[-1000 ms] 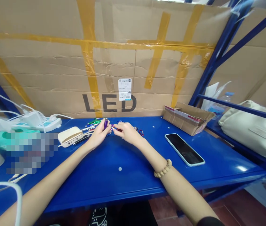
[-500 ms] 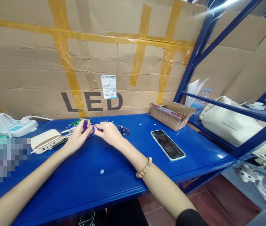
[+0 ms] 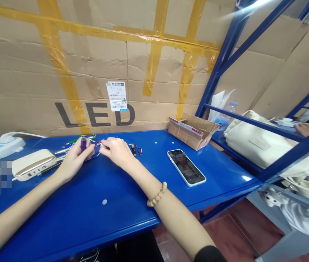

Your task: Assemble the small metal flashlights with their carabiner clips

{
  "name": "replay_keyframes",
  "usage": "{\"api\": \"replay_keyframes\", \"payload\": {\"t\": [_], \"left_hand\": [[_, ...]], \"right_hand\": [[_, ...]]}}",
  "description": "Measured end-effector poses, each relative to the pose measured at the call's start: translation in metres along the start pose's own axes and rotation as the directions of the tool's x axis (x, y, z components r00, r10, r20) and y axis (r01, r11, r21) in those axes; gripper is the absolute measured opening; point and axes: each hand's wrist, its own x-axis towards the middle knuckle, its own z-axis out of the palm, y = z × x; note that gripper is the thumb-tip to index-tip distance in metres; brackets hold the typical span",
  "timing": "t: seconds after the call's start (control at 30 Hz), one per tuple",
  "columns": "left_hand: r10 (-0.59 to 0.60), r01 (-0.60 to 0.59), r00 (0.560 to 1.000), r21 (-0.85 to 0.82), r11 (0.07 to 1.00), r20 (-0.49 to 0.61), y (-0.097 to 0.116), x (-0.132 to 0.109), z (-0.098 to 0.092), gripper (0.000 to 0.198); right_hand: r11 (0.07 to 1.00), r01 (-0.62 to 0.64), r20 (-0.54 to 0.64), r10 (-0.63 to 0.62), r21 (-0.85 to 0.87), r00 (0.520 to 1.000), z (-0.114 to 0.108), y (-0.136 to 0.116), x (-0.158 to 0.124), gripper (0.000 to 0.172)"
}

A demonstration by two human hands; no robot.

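Observation:
My left hand (image 3: 74,159) is closed around a small purple cylinder (image 3: 83,144), which looks like a mini flashlight; its top end sticks up past the fingers. Just to the right, my right hand (image 3: 120,151) pinches a purple carabiner (image 3: 98,145) between thumb and fingers. A ring seems to lie between the two hands, but its details are too small to make out. Beyond the right hand lie a small black flashlight (image 3: 134,150) and a red carabiner (image 3: 139,151). Green and silver items (image 3: 74,140) lie partly hidden behind the left hand.
A white and gold device (image 3: 34,164) and a power strip (image 3: 3,146) are at the left. On the right are a phone (image 3: 186,168) and an open cardboard box (image 3: 191,134). A large carton (image 3: 154,112) stands behind. Beyond the blue frame are a white bag (image 3: 263,140) and another person's hand (image 3: 305,129).
The view has swung a little to the right, so things sit farther left. The purple carabiner shows more clearly between my hands, which keep their grips.

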Motion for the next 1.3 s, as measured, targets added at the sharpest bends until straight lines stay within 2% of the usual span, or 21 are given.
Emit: {"api": "replay_keyframes", "payload": {"t": [0.1, 0.27, 0.5, 0.67, 1.07, 1.3], "left_hand": [[-0.006, 0.005, 1.000, 0.041, 0.999, 0.029, -0.001, -0.001, 0.000, 0.030], [0.024, -0.034, 0.998, 0.210, 0.977, 0.050, -0.006, -0.002, 0.001, 0.028], [0.077, -0.080, 0.997, 0.318, 0.945, 0.023, -0.009, -0.002, 0.001, 0.029], [0.066, -0.083, 0.996, 0.329, 0.941, 0.061, -0.009, -0.002, 0.002, 0.029], [0.071, -0.088, 0.995, 0.303, 0.949, 0.068, -0.007, -0.003, 0.003, 0.028], [0.065, -0.098, 0.993, 0.354, 0.930, 0.103, -0.016, -0.004, 0.005, 0.034]], "right_hand": [[1.000, -0.013, -0.025, 0.014, 0.004, 1.000, 0.001, 0.004, 0.001, 0.022], [0.999, 0.018, -0.064, -0.015, 0.040, 0.998, 0.001, 0.002, 0.000, 0.022], [0.998, 0.031, -0.091, -0.026, 0.063, 0.995, -0.002, -0.002, -0.001, 0.019], [0.996, 0.040, -0.121, -0.029, 0.083, 0.992, -0.003, -0.003, -0.001, 0.017], [0.998, 0.046, -0.083, -0.042, 0.051, 0.996, -0.004, -0.007, -0.002, 0.020], [0.998, 0.066, -0.119, -0.063, 0.018, 0.991, -0.004, -0.006, -0.002, 0.022]]}}
